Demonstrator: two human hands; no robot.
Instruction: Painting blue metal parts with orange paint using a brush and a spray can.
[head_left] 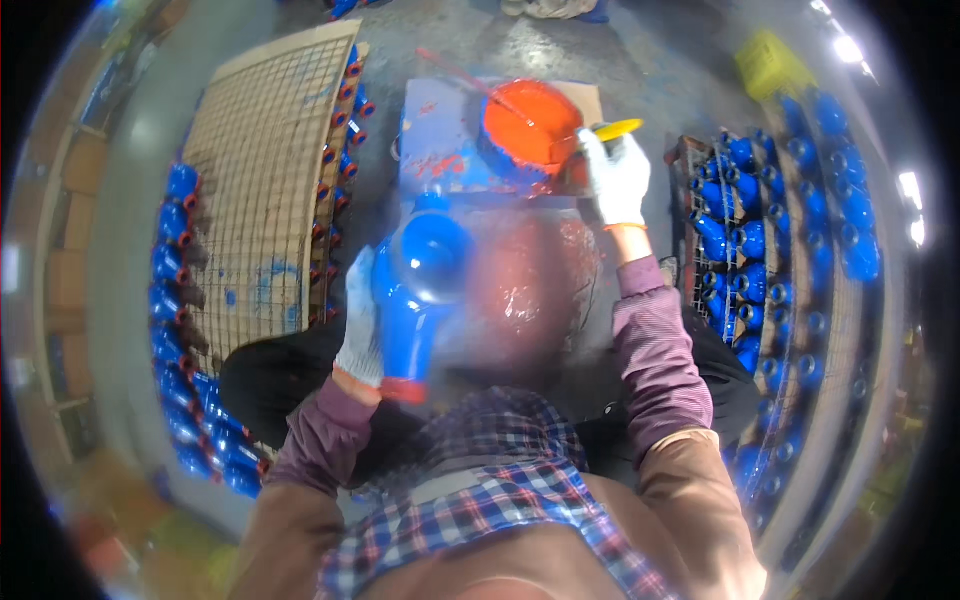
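My left hand point(360, 325), in a white knit glove, is closed round the side of a glossy blue branched pipe fitting point(408, 315). The fitting is tilted, its lower end red and a round blue opening facing up. Gloved in white as well, my right hand point(618, 182) grips a paintbrush with a yellow handle point(620, 129) at the right rim of a blue tub point(487, 150) of orange-red paint point(530, 115). The brush's bristles are blurred and partly hidden by the hand. A thin red stick point(455, 68) leans in the paint.
The tub stands on a paint-splashed board point(430, 135). Nearer me is a blurred, red-stained surface point(525, 280). At left, blue fittings with red ends lie round a wire mesh panel point(260, 190). Racks of blue fittings point(735, 230) fill the right, with a yellow crate point(772, 65) beyond.
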